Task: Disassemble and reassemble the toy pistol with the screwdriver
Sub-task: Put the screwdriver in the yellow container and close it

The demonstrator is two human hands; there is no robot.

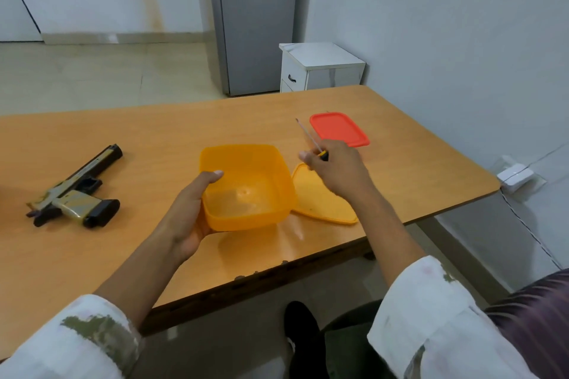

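A black and worn-gold toy pistol point(75, 188) lies on its side at the left of the wooden table point(154, 138), untouched. My left hand point(187, 212) grips the near left wall of an orange box point(246, 186), thumb over the rim, lifting it slightly off the table. The box looks empty. My right hand point(335, 171) holds a thin screwdriver point(309, 137) by its handle, the shaft pointing up and away to the left, just right of the box.
An orange lid point(323, 200) lies flat right of the box, partly under my right hand. A red lid point(338, 129) lies farther back. The table's right edge is near; a white cabinet point(320, 68) stands behind the table.
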